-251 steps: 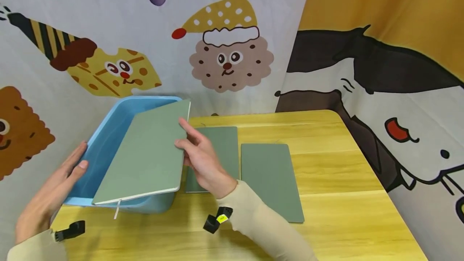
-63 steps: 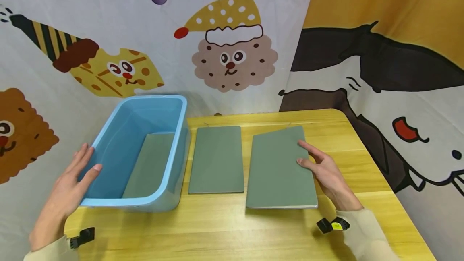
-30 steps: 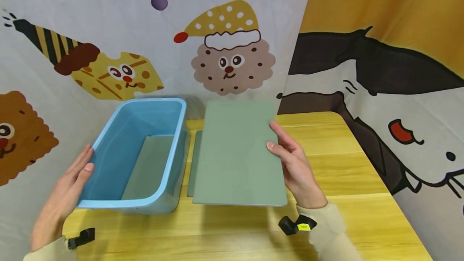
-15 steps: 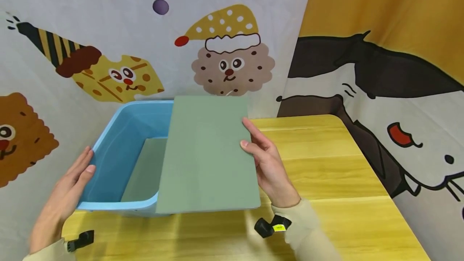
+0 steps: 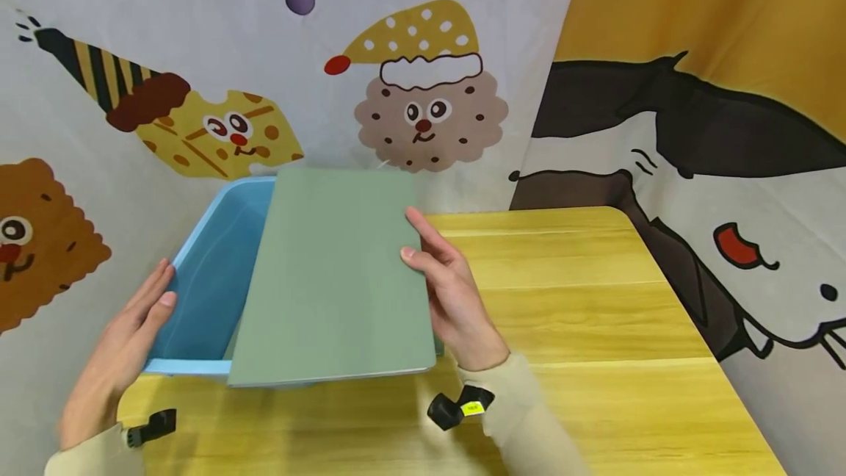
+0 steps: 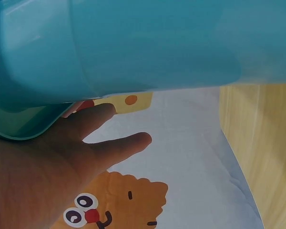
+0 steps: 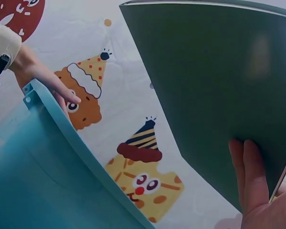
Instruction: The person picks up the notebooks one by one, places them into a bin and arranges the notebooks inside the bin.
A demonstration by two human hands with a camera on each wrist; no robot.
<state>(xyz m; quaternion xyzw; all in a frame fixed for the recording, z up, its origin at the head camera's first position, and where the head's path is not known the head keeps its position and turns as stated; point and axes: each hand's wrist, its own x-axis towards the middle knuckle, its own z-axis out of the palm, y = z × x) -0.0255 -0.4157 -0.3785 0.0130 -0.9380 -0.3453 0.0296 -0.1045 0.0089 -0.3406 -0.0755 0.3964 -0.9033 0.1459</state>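
My right hand [image 5: 456,300] grips the right edge of a green notebook [image 5: 337,278], thumb on its cover and fingers underneath, as the right wrist view shows. That notebook [image 7: 219,81] is above the right part of a blue plastic bin [image 5: 218,270], tilted and hiding much of it. My left hand [image 5: 119,351] rests on the bin's left rim with fingers extended; in the left wrist view the hand [image 6: 62,157] lies along the bin's outside. A thin strip of another green notebook [image 5: 231,340] shows inside the bin. A sliver of a further notebook [image 5: 439,344] peeks out on the table, mostly covered.
The wooden table [image 5: 562,314] stretches to the right of the bin. Behind it hangs a pale cloth [image 5: 410,189] printed with cartoon food, with an orange and black part at the right. Each wrist carries a small black camera [image 5: 456,408].
One notebook went from my right hand into the bin. My right hand then picked up the rightmost notebook and carried it left, over the bin. The left hand stays at the rim.
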